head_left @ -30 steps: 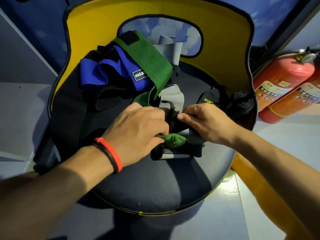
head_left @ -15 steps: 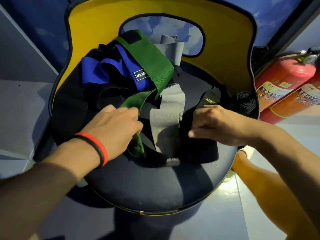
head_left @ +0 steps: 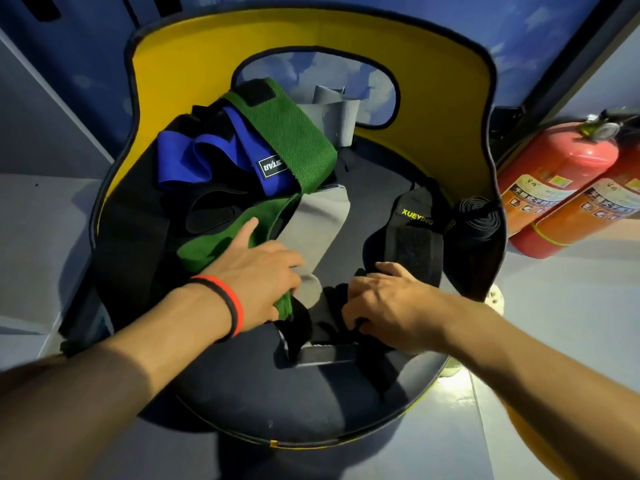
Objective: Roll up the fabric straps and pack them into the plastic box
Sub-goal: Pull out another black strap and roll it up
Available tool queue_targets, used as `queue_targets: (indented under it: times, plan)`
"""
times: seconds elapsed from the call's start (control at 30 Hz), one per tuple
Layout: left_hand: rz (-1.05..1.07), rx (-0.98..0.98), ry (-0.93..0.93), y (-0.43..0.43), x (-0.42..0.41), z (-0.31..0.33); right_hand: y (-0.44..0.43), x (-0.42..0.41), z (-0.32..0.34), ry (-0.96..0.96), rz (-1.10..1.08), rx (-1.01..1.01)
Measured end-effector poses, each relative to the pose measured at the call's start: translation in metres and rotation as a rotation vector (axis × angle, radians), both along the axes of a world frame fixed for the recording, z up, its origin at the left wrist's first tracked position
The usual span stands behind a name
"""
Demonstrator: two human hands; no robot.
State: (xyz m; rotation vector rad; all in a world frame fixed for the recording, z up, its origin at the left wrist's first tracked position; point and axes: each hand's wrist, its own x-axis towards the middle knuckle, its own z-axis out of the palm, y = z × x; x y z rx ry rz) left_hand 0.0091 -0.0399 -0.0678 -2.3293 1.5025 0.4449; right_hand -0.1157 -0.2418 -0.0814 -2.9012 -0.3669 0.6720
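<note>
**hands drop to the near ends, a fresh roll about to start**

the left hand (head_left: 256, 282) lies palm down across the green strap (head_left: 287, 140) and the grey strap (head_left: 322, 220), thumb stuck out to the upper left. its fingertips bend over the green end, and i cannot tell whether they pinch it or only press. the right hand (head_left: 384, 303) has its fingers curled round the near end of the black strap (head_left: 415, 237).

half a second ago both hands were flatter and further up the pile. a second ago they were pinched close together at the centre. now they sit lower in the frame, near the front of the chair seat (head_left: 311, 403), and the black strap lies opened out with its fastening patch showing. i read this as the start of rolling it, with most of the work still ahead.

a blue strap (head_left: 194, 157) is tangled at upper left, and one rolled strap (head_left: 479, 216) stands at right.

the plastic box is nowhere in view. the dark bundle and flat grey piece between the hands are too shadowed to name. two fire extinguishers (head_left: 554, 178) are cut off at right.
</note>
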Motion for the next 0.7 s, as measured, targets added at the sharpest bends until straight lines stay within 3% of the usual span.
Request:
queue_targets:
  times: [0.1,0.23,0.5,0.6,0.7]
  plan:
    - [0.061,0.000,-0.084,0.005,0.010,0.003,0.002,0.005,-0.008,-0.207,0.016,-0.033]
    - [0.093,-0.067,-0.100,0.006,0.008,0.004,0.003,0.019,-0.001,-0.226,-0.038,-0.112]
    - [0.119,-0.356,0.280,0.034,0.023,0.015,0.028,0.050,0.015,-0.380,-0.383,0.086]
    - [0.213,-0.570,0.142,0.047,0.041,0.024,0.040,0.062,0.011,-0.361,-0.444,0.116]
    - [0.424,-0.478,-0.087,0.054,0.066,0.026,0.052,0.072,0.009,-0.354,-0.450,0.125]
